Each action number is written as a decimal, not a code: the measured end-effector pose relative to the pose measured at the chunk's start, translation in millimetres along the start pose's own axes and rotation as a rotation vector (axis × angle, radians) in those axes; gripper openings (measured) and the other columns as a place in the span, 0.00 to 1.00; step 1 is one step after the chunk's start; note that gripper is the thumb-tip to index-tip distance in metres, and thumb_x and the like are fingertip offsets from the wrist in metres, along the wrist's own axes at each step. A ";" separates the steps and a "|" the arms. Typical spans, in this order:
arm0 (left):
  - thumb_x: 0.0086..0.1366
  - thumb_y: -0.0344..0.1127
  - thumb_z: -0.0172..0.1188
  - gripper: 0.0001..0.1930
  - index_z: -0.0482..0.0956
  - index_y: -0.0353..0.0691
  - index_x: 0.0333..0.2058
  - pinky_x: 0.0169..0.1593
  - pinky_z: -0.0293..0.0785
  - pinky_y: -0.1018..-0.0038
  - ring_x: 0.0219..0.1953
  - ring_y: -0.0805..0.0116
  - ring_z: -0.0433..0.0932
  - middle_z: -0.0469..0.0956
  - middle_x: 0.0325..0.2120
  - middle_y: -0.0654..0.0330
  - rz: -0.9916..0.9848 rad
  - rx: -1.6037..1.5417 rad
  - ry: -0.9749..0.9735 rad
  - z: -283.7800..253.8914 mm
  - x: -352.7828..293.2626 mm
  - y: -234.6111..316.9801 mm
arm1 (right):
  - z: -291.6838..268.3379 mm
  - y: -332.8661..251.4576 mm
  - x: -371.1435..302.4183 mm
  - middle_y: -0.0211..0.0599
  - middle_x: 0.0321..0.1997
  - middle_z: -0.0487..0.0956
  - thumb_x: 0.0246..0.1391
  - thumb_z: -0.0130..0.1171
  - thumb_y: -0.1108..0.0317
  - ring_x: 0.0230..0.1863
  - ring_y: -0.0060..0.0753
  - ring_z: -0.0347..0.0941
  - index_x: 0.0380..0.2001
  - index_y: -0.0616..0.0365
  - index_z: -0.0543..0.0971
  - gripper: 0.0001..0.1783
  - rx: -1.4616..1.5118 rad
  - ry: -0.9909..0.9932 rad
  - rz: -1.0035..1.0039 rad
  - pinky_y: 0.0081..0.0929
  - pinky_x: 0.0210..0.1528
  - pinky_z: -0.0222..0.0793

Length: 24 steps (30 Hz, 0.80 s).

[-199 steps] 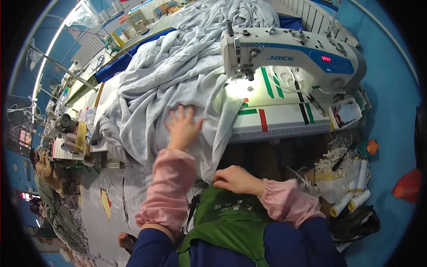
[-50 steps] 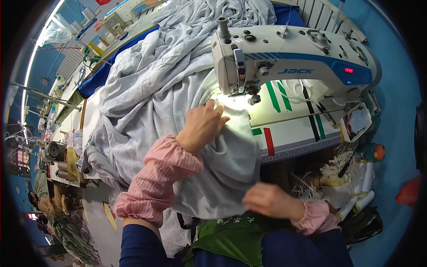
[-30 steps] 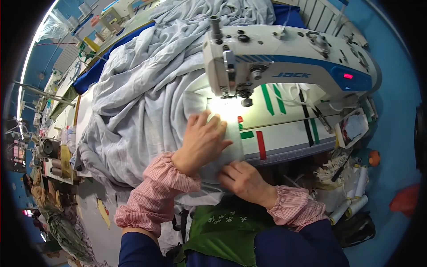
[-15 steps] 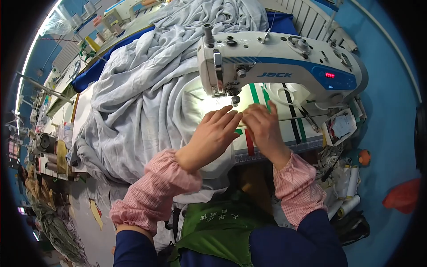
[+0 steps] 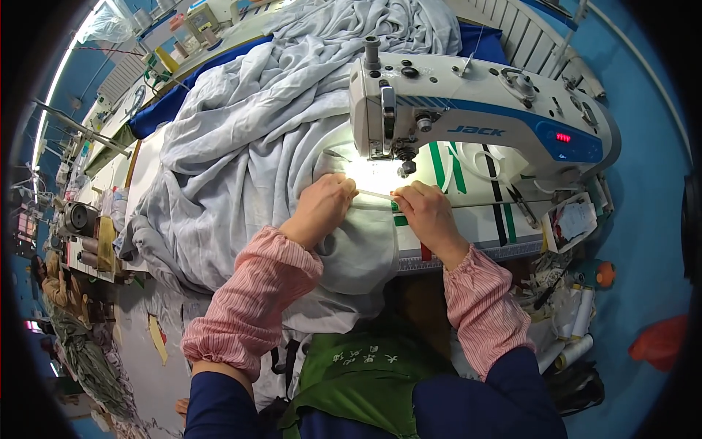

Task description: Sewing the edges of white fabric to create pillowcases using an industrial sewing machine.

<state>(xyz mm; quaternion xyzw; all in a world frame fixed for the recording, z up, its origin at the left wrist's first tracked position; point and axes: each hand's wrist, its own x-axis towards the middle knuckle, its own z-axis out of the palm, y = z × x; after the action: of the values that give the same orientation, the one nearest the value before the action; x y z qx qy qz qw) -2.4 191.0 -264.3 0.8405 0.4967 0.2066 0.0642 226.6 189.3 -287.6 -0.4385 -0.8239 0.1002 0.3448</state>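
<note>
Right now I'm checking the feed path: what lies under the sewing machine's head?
Under the sewing machine head, brightly lit pale grey fabric lies on the white table, its edge stretched between the left hand and right hand. The glare hides the needle and plate.

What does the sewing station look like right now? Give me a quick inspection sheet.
Surface: white machine table with green, black and red tape stripes, brightly lit under the needle.
Job's things: pale grey fabric heaped across the table's left, one edge stretched in front of the white and blue sewing machine.
Clutter: thread cones low at right; card at the table corner.
Hands: left hand and right hand both pinch the fabric edge, pulled taut between them.
Cables: nothing seen.
Surroundings: more work tables at left, blue floor at right.
</note>
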 end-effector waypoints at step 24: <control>0.56 0.41 0.53 0.16 0.83 0.35 0.25 0.35 0.76 0.52 0.30 0.42 0.81 0.82 0.27 0.44 -0.376 0.325 -0.191 -23.9 31.2 -38.6 | -1.2 13.3 18.7 0.40 0.48 0.77 0.49 0.63 0.71 0.54 0.45 0.70 0.40 0.56 0.78 0.13 -0.431 0.175 -0.098 0.40 0.57 0.64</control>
<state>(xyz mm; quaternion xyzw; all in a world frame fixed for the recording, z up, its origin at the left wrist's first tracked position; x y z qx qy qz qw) -30.2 234.8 -245.9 0.7486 0.6623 0.0283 0.0121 229.0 211.9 -283.9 -0.4683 -0.8136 -0.1334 0.3178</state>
